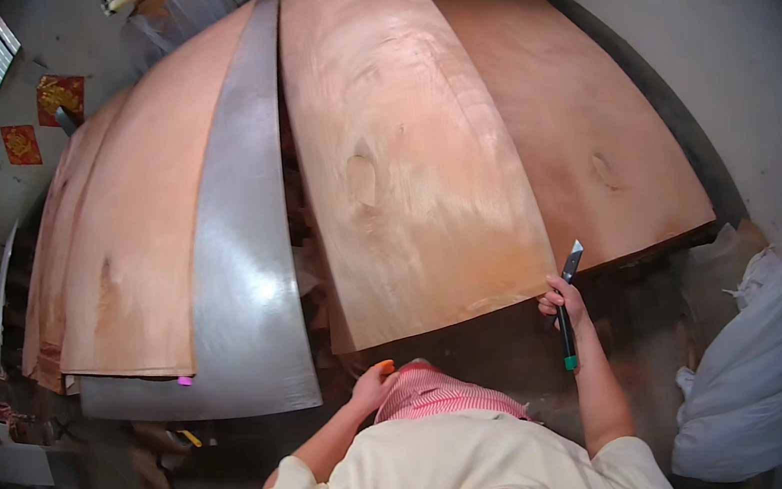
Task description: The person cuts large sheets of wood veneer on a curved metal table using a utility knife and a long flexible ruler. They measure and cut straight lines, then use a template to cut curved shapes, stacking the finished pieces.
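My right hand [561, 302] is closed round a knife [566, 325] with a black handle, a green butt and a short pale blade pointing up and away. Its fingers are at the near right corner of a wood veneer sheet [431, 239]; whether they also pinch that corner, I cannot tell. The sheet is pale brown with an oval patch. Close to my red-and-white striped apron [449, 394], my left hand [372, 386] is closed, with a small orange piece [386, 367] at its fingertips. I cannot make out whether that is held or worn.
Left of the sheet lies a shiny metal plate [252, 296], partly under more veneer [134, 252]. Darker veneer [585, 124] lies on the right, beside the wall. A pink piece [185, 382] shows at the left stack's edge. A white sack [752, 362] stands at lower right.
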A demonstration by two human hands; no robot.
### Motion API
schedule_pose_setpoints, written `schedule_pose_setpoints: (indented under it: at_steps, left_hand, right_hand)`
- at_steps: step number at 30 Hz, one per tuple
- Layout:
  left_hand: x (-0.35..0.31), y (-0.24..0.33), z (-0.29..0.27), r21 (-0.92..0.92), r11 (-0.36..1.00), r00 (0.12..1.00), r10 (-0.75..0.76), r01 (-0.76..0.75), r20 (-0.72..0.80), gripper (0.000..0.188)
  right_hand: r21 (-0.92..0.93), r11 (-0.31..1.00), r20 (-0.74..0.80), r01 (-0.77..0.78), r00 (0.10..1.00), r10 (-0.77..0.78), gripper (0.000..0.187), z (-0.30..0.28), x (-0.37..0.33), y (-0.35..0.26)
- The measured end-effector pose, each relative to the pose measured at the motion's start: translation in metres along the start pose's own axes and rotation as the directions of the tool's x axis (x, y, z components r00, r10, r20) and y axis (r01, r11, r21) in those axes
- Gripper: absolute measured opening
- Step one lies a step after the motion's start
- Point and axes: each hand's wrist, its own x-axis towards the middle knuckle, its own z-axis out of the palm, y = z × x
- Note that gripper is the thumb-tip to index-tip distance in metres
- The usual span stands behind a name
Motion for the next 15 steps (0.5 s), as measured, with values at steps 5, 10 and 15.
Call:
schedule_pose_setpoints:
  at_steps: [5,10,15]
  left_hand:
    - [0.079,0.005,0.067,0.105,0.992,0.998,-0.064,0.065,-0.02,0.045]
    - [0.189,0.034,0.16,-0.032,0.957,0.953,-0.291,0.289,-0.082,0.056]
    - [0.286,0.064,0.237,-0.614,0.533,0.721,-0.687,0.582,0.088,0.062]
  right_hand:
    - [-0.071,0.995,-0.051,0.064,0.996,-0.068,0.013,-0.069,-0.017,-0.075]
    - [-0.192,0.975,-0.154,0.114,0.977,-0.145,0.011,-0.146,-0.019,-0.146]
    - [-0.307,0.944,-0.225,0.123,0.954,-0.198,0.004,-0.198,-0.016,-0.237]
